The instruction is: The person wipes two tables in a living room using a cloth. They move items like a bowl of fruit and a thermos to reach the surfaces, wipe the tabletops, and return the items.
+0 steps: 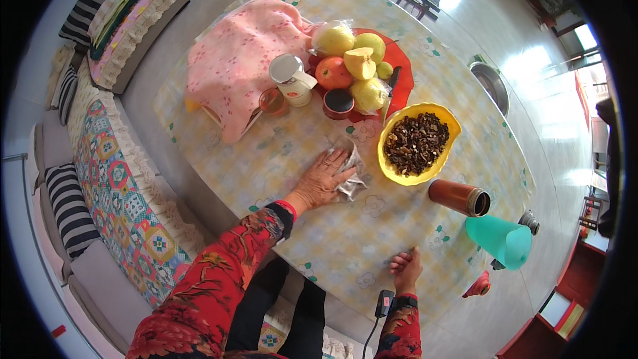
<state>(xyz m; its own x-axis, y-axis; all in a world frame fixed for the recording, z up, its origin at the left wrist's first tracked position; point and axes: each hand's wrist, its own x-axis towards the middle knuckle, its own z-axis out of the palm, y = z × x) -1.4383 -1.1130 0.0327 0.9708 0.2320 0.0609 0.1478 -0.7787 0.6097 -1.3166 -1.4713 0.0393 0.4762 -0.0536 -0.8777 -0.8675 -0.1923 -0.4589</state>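
My left hand (321, 179) lies spread and flat on a crumpled, pale patterned cloth (353, 172), pressing it to the flowered tablecloth (299, 159). Near the front edge of the table my right hand (406, 269) rests with its fingers curled, and I see nothing in it. To the right of the cloth stands a yellow dish (382, 152) of dark dried pieces (416, 143). A brown flask (456, 197) without a lid lies on its side beyond the dish, beside a teal plastic container (498, 240).
Behind the cloth stand a white lidded mug (293, 82), a glass (273, 102), a dark-topped jar (338, 104) and a red tray (404, 70) with fruit and a knife (393, 87). A pink cloth (244, 55) covers something at the back left. A black device with a cable (384, 304) is by my right wrist.
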